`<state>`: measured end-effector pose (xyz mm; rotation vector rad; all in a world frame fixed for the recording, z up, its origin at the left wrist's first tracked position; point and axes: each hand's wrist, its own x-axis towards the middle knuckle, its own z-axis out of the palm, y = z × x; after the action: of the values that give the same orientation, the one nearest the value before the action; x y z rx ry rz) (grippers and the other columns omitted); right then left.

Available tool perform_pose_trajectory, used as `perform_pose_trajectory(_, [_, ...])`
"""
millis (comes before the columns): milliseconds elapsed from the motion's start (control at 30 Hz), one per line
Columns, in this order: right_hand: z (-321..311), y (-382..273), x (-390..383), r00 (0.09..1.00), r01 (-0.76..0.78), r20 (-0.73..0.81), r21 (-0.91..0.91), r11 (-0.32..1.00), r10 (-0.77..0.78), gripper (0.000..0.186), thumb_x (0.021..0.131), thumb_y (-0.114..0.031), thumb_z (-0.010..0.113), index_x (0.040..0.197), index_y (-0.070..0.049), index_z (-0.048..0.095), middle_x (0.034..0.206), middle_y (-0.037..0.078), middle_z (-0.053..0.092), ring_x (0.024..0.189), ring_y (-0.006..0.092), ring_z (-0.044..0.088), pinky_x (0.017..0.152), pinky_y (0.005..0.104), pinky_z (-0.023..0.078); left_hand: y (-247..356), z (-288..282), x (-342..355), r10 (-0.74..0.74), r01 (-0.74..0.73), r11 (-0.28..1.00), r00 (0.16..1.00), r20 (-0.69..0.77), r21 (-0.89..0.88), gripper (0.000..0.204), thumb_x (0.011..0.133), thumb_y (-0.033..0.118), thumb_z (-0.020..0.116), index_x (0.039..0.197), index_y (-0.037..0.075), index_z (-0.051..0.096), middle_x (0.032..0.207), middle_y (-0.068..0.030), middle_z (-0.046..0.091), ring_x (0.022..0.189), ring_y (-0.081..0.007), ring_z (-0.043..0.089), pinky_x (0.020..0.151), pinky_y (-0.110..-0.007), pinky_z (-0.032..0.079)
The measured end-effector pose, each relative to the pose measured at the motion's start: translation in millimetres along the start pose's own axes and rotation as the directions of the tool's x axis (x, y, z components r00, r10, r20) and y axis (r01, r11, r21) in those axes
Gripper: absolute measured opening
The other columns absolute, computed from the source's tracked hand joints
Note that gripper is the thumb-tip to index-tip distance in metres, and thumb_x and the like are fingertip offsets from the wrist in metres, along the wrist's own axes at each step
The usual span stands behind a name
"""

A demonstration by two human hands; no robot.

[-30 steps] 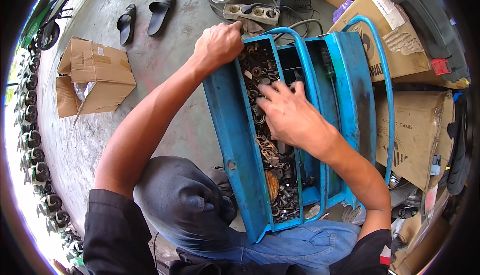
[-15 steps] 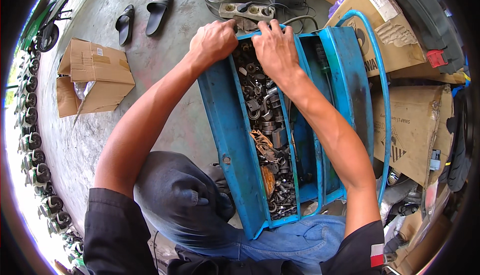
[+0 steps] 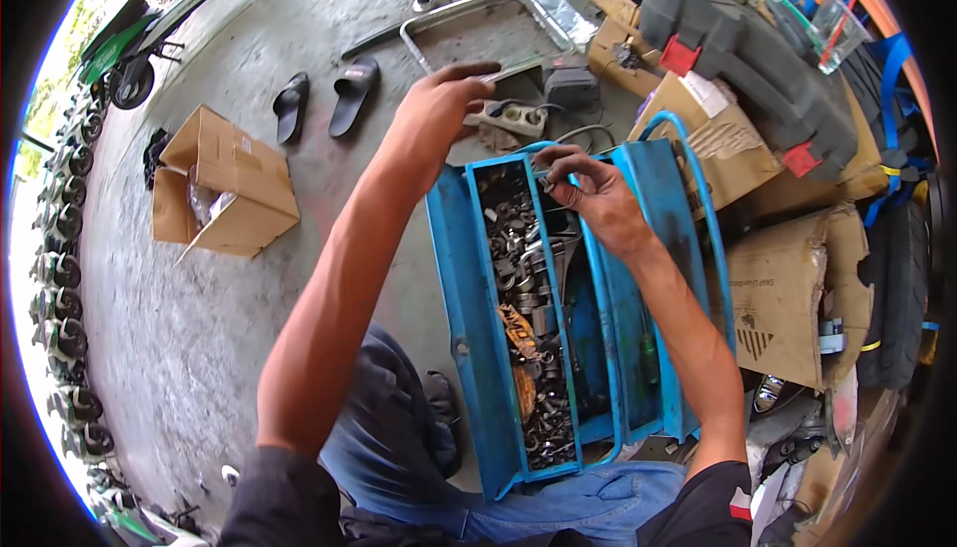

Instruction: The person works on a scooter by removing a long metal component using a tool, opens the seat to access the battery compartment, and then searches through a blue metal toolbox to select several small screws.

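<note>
A blue metal toolbox [image 3: 456, 278] stands open before me, with its long tray [image 3: 554, 308] full of sockets, nuts and bolts [image 3: 546, 437]. Over the far end of that tray, my right hand [image 3: 605, 206] is closed in a pinch on a small metal part [image 3: 545, 185], too small to name its kind. My left hand [image 3: 439, 114] is raised beyond the toolbox's far left corner, fingers stretched out, holding nothing. Two orange-brown pieces [image 3: 518, 330] lie among the loose hardware. In a deeper compartment rests a tool with a green handle [image 3: 649, 358].
A blue tube handle [image 3: 710, 208] arches along the toolbox's right side. Beyond it are cardboard boxes [image 3: 778, 283] and a dark grey case [image 3: 743, 44]. A power strip [image 3: 513, 119] lies past the far end. An open carton [image 3: 239, 188] and black slippers [image 3: 354, 99] are on the left floor.
Both hands have left the toolbox's far edge. My left hand has lifted with its fingers extended; my right hand has drawn nearer and now pinches a small metal part. The view has shifted.
</note>
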<state>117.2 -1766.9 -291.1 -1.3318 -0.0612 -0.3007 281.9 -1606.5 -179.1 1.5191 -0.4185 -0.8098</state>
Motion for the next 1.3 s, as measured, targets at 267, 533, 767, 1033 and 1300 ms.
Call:
perform_pose_trajectory(267, [24.5, -34.4, -17.8, 0.997, 0.05, 0.053, 0.129, 0.99, -0.057, 0.016, 0.086, -0.003, 0.072, 0.1, -0.009, 0.07, 0.12, 0.003, 0.058, 0.113, 0.0127, 0.053, 0.098, 0.0314, 0.043, -67.2, 72.4, -134.1, -0.077, 0.009, 0.851, 0.991, -0.108, -0.525, 0.036, 0.098, 0.018, 0.056, 0.127, -0.004, 0.055, 0.107, -0.0101, 0.065, 0.097, -0.0196, 0.064, 0.088, -0.034, 0.051])
perform_pose_trajectory(533, [41.8, -39.2, -41.4, 0.986, -0.139, 0.103, 0.063, 0.988, 0.132, 0.012, 0.09, -0.005, 0.069, 0.101, -0.001, 0.067, 0.118, 0.005, 0.056, 0.11, 0.0144, 0.056, 0.092, 0.0297, 0.049, -94.6, 85.0, -138.5, -0.086, -0.066, 0.851, 0.961, -0.261, -0.521, 0.035, 0.093, 0.025, 0.068, 0.113, -0.004, 0.064, 0.093, -0.0083, 0.07, 0.085, -0.0139, 0.067, 0.079, -0.027, 0.054])
perform_pose_trajectory(767, [16.4, -59.9, -53.5, 0.901, -0.357, 0.19, -0.183, 0.916, 0.389, 0.012, 0.086, -0.005, 0.07, 0.096, 0.0, 0.064, 0.106, 0.009, 0.06, 0.101, 0.0165, 0.058, 0.091, 0.0316, 0.047, -113.8, 108.7, -148.5, -0.28, 0.069, 0.732, 0.937, -0.207, -0.678, 0.03, 0.094, 0.021, 0.066, 0.108, -0.006, 0.062, 0.096, -0.0133, 0.07, 0.084, -0.0181, 0.07, 0.075, -0.028, 0.057])
perform_pose_trajectory(1033, [-14.6, -34.1, -37.9, 0.885, -0.463, -0.259, -0.416, 0.783, 0.386, 0.022, 0.093, -0.017, 0.065, 0.107, 0.0, 0.067, 0.09, 0.006, 0.069, 0.086, 0.0108, 0.063, 0.075, 0.025, 0.048, -120.0, 110.0, -144.0, -0.316, 0.236, 0.676, 0.949, 0.015, -0.699, 0.031, 0.099, 0.026, 0.057, 0.109, -0.003, 0.062, 0.094, -0.0144, 0.071, 0.085, -0.0227, 0.072, 0.076, -0.031, 0.056])
perform_pose_trajectory(1300, [-2.0, 0.0, -17.8, 0.906, -0.412, -0.207, -0.635, 0.654, 0.37, 0.021, 0.093, -0.016, 0.064, 0.107, -0.001, 0.068, 0.095, 0.007, 0.07, 0.086, 0.0131, 0.063, 0.075, 0.0284, 0.05, -121.4, 100.6, -137.8, -0.318, 0.3, 0.668, 0.942, 0.104, -0.681, 0.037, 0.096, 0.031, 0.063, 0.104, -0.005, 0.064, 0.092, -0.0152, 0.072, 0.08, -0.0202, 0.072, 0.072, -0.03, 0.055])
